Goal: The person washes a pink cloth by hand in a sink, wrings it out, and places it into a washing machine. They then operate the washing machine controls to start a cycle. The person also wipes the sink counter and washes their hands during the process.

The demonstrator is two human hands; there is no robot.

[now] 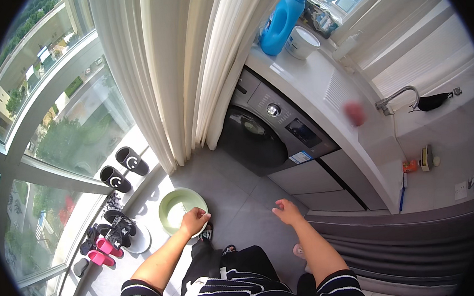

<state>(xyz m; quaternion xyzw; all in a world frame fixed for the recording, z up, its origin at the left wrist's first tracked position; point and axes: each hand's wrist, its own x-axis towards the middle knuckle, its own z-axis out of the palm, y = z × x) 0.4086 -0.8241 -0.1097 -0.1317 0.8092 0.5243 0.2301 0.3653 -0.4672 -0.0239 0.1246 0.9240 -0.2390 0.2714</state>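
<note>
My left hand [195, 222] is closed at the near right rim of a round pale green basin [168, 223]; its fingers appear to grip that rim. Sunlight falls inside the basin, which hangs or stands low over the grey floor, left of my feet. My right hand [287, 212] is held out in the air to the right, its fingers loosely bent and apart, with nothing in them. Ahead of it is the grey washing machine [255, 132] with a dark round door.
A blue detergent bottle [283, 22] and a white tub [302, 42] stand on the white counter [320, 77]. Beyond are a faucet [400, 97] and sink. Black slippers [132, 160] and pink slippers [101, 258] lie by the windows. A cream curtain [169, 70] hangs ahead.
</note>
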